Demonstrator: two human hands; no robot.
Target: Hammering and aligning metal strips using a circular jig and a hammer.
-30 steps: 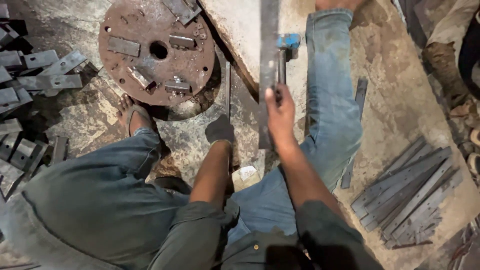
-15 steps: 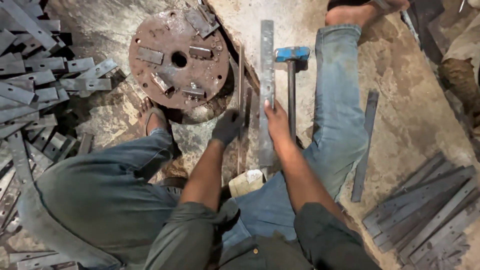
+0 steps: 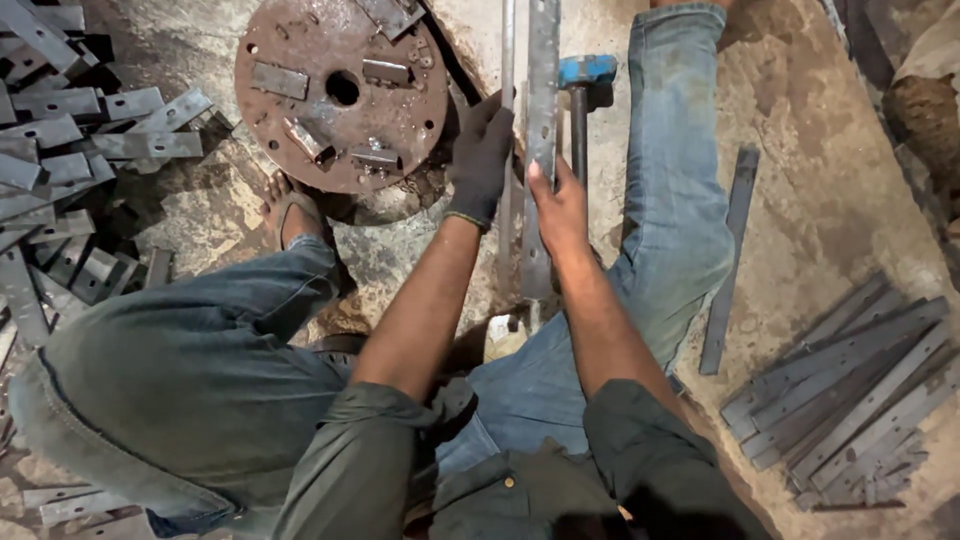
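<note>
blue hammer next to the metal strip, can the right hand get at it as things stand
Probably yes. The blue hammer lies on the ground just beside the right hand, nothing covering its handle. But that hand is gripping the long metal strip and would have to release it first.

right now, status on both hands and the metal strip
Gloved left hand and bare right hand both gripping long metal strip. Hammer lies right beside it. Rusty disc close left.

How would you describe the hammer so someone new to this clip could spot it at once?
Start at the big rusty round plate at the top of the view, then look right past the long grey metal strip under the right hand. The hammer lies beside that strip, against the jeans leg; its blue head sets it apart.
</note>
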